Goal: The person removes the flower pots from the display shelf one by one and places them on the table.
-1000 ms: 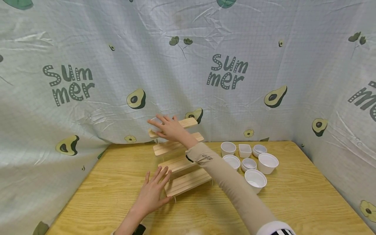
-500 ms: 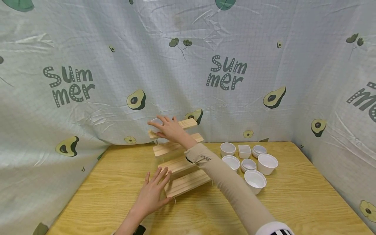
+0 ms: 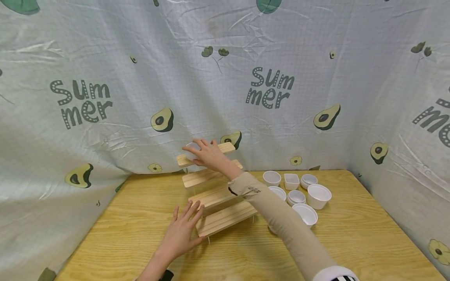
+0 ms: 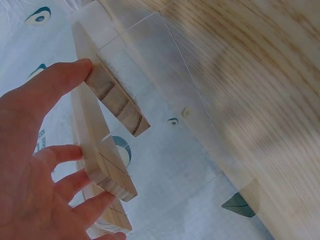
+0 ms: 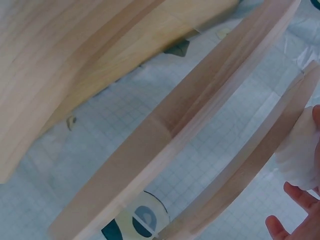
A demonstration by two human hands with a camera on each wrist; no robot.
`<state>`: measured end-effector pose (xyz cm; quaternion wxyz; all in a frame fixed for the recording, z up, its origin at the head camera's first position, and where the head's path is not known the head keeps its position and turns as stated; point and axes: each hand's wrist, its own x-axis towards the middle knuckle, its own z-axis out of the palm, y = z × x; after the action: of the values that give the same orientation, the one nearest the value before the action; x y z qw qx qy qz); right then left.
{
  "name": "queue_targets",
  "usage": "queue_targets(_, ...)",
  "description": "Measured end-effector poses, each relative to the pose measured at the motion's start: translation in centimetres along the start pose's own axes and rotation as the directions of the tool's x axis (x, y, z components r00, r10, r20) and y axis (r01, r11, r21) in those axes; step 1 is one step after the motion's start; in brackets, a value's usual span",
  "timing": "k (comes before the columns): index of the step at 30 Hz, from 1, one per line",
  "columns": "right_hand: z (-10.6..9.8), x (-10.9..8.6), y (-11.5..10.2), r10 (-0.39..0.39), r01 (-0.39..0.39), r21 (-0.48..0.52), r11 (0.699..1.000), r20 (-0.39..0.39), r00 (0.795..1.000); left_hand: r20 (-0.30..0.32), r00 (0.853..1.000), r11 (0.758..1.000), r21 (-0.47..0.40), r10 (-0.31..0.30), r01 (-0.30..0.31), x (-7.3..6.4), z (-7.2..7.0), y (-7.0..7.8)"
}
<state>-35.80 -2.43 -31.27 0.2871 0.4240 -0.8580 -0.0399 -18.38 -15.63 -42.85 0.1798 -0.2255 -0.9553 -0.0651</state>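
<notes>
A wooden stand (image 3: 226, 218) with stepped plank shelves and clear side panels stands on the table. My right hand (image 3: 213, 158) reaches over to its top shelf (image 3: 226, 147) and holds a white plastic cup (image 3: 191, 146) between thumb and fingers, near that shelf's left end. Seen from the right wrist, the cup (image 5: 297, 152) is against the plank, partly cut off by the frame edge. My left hand (image 3: 181, 234) lies at the left ends of the lower shelves, fingers spread; its thumb touches the lowest plank (image 4: 117, 102) in the left wrist view.
Right of the stand sit several white cups, round ones such as the large cup (image 3: 318, 196) and one square cup (image 3: 291, 181). My right sleeve (image 3: 281, 218) covers part of the nearest ones. A patterned curtain (image 3: 211, 78) hangs behind the wooden table (image 3: 351, 234).
My right hand has shifted slightly to the right along the top shelf, and the cup has moved with it. My left hand stays in place at the lower shelves.
</notes>
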Motion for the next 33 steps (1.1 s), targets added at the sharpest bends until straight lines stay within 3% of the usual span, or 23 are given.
queue_targets(22,-1.0,-3.6,2.0,-0.026,0.026,-0.001,1.0,-0.047,0.999,-0.002,1.0,1.0,-0.008,0.001,-0.001,0.0,-0.1,0.0)
queue_targets(33,-0.6,-6.4,3.0,-0.103,0.097,-0.057,0.994,-0.112,0.988,-0.001,1.0,1.0,0.003,0.007,-0.007,0.0,-0.1,0.0)
